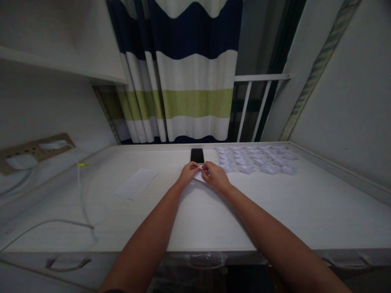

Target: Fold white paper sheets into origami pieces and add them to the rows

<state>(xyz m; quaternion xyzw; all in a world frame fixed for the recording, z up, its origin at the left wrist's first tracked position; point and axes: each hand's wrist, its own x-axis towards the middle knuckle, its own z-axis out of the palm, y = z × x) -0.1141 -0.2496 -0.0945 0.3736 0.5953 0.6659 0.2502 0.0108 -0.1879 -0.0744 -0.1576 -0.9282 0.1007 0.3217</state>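
Observation:
Near the far middle of the white desk, my left hand (188, 171) and my right hand (214, 174) come close together over a small piece of white paper (199, 176). Both hands pinch it with bent fingers, the left at its upper left side, the right at its right side. Part of the paper is hidden under the fingers, and its exact folds cannot be made out. Just beyond the hands lies a black phone (197, 155). Rows of folded white paper pieces (259, 159) are laid out to the right of the phone.
A flat stack or sheet of white paper (136, 184) lies left of my hands. A white cable (80, 187) runs from a power strip (36, 151) on the left wall down to the desk (214, 219). A striped curtain (195, 81) hangs behind the desk's back edge.

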